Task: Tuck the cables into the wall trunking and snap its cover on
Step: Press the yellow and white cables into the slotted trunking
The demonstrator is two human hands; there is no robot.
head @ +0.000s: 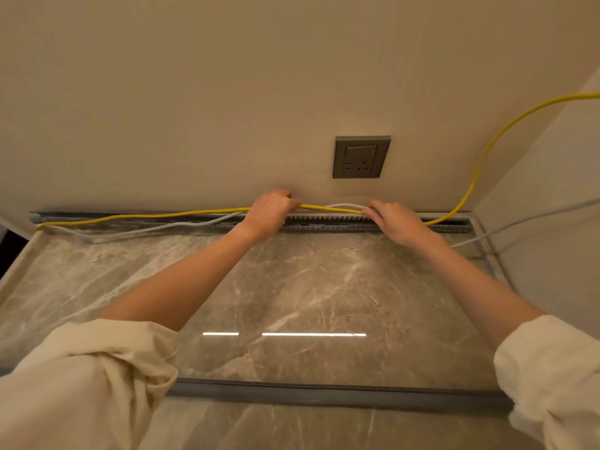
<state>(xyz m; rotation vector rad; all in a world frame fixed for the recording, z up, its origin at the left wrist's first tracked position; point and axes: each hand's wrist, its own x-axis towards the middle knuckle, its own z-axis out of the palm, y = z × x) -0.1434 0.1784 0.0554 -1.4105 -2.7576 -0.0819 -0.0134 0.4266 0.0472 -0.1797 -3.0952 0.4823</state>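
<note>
A: Marble-patterned glossy countertop (308, 287), brown-grey, runs to a beige wall. Open grey slotted plastic trunking (328, 221) lies along the wall at the counter's back edge, cover off.

B: Cables?

A: Thin yellow round cable (146, 216) runs over the trunking from the left end to the hands, passes between them, dips to the trunking's right end, then curves up the side wall and out of frame. Pale grey cable (168, 225) runs along the trunking's left half, partly draped over its front edge, arcs up between the hands, and more grey cable trails off at right over the counter's corner. Neither is fully tucked in.

B: Hands?

A: Left hand (269, 211), fingers curled round the yellow cable, just above the trunking, knuckles near the wall. Right hand (397, 222) pinches the cables at its fingertips, palm down over the trunking. Can't tell if the left also holds the grey one.

B: Cover?

A: Long grey plastic strip (324, 393) lies across the counter near the front, well apart from the trunking, its left end hidden under the cream rolled-up sleeve (97, 378).

B: Else?

A: Grey square wall socket (361, 157) above and between the hands, nothing plugged in.
</note>
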